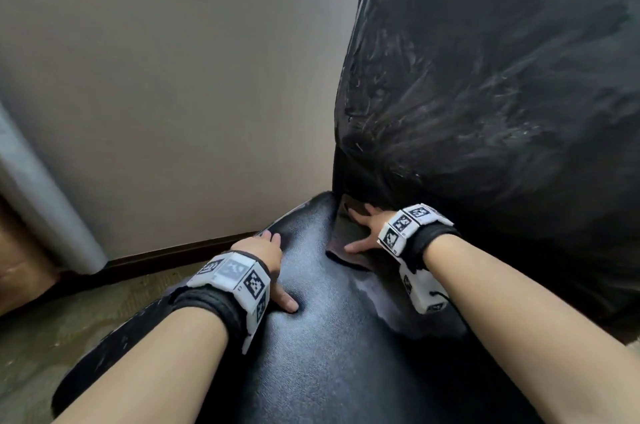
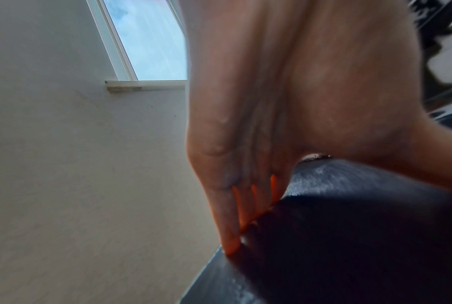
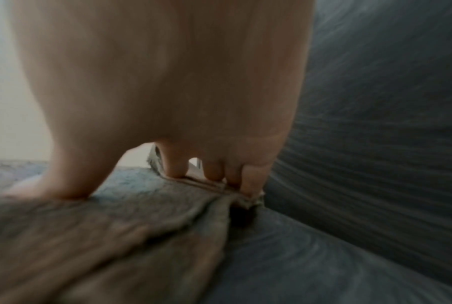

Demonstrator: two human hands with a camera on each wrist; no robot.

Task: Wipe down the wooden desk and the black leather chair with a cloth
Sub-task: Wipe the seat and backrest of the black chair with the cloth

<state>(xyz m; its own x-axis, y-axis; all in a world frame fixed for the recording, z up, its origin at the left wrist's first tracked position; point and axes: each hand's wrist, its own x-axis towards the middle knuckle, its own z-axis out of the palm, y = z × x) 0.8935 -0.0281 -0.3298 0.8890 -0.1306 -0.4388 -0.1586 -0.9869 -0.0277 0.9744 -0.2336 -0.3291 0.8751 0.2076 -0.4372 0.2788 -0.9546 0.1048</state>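
Pressing flat, the spread right hand (image 1: 367,229) pins the cloth (image 1: 349,240) while the open left hand (image 1: 266,257) braces the chair seat (image 1: 329,337).

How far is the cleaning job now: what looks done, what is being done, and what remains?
In hand: the right hand presses the cloth flat on the chair seat where it meets the backrest, while the left hand rests on the seat's left edge. The backrest shows streaks, perhaps from wiping. The desk is not in view, so its state is unknown.

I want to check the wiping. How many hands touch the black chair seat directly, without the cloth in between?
1. The left hand rests bare on the seat near its left edge. The right hand presses the cloth at the back of the seat, by the backrest.
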